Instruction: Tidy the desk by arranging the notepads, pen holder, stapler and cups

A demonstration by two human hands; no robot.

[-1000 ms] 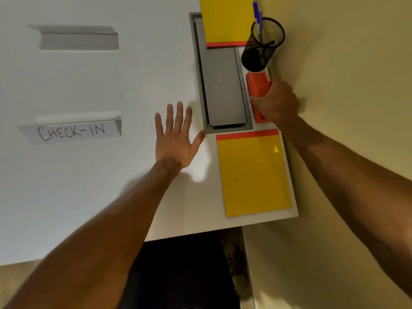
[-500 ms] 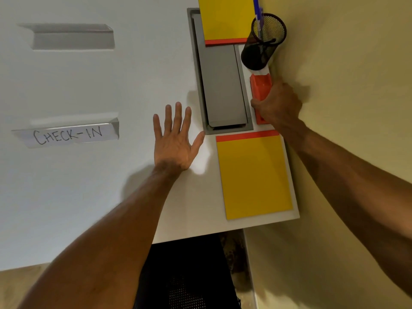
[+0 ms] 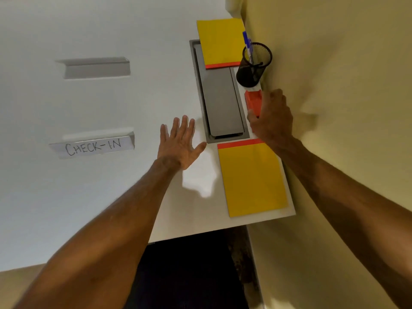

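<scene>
An orange stapler (image 3: 253, 101) lies along the right edge of the white desk (image 3: 111, 197), by the wall. My right hand (image 3: 270, 118) is closed around its near end. Just beyond it stands a black mesh pen holder (image 3: 254, 66) with a blue pen in it. One yellow notepad (image 3: 252, 178) with an orange top strip lies at the desk's near right corner. A second yellow notepad (image 3: 220, 42) lies farther back, partly over the grey cable hatch (image 3: 219, 101). My left hand (image 3: 179, 142) rests flat on the desk with fingers spread, holding nothing. No cups are in view.
A folded paper sign reading CHECK-IN (image 3: 93, 146) stands at the left, and a blank folded sign (image 3: 95, 66) behind it. A yellowish wall (image 3: 345, 108) runs along the desk's right edge. Dark floor shows below the desk's near edge.
My right hand has turned the stapler from slanted to lying straight along the wall edge. The view has tilted down slightly. My left hand has stayed flat in place.
</scene>
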